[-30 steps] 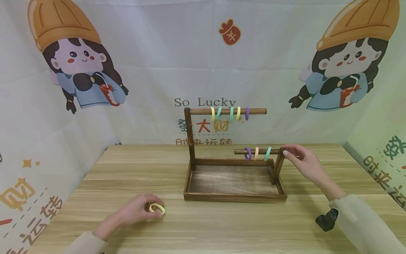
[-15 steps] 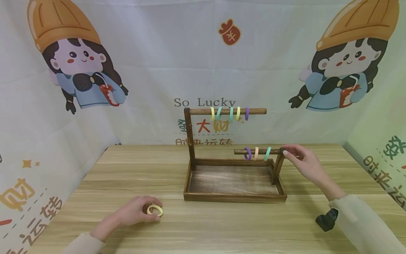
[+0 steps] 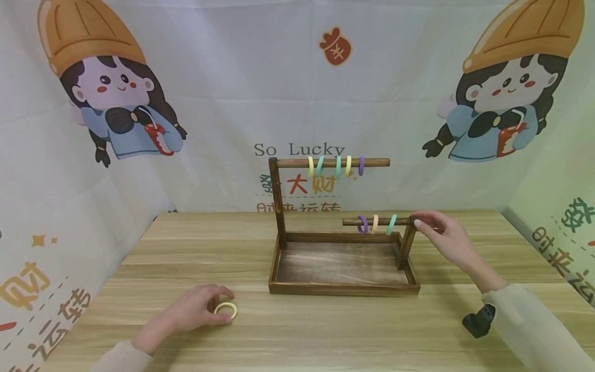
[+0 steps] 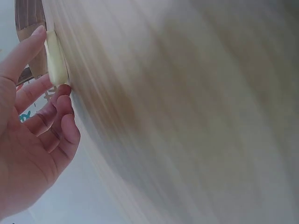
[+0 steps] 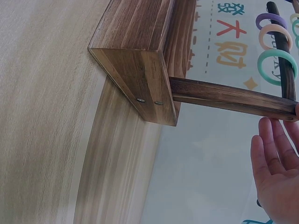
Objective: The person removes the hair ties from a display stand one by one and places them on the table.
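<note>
Left hand (image 3: 197,307) curled about pale-yellow ring (image 4: 56,59) (firmness unclear), 8 o'clock from wooden ring rack (image 3: 344,289), on or just above tabletop (image 3: 325,336) | right hand (image 3: 443,235) pinches short post (image 3: 406,250), rack's 2 o'clock | step, likely: gripping ring, steadying rack | next move calls for secure pinch

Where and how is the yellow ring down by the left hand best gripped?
Pinch the yellow ring by opposite edges of its outer rim, probably coming in from its left side, where the left hand is. It is a thin, round band, seen edge-on in the left wrist view, so its opposing outer edges should suit a pinch.
</note>
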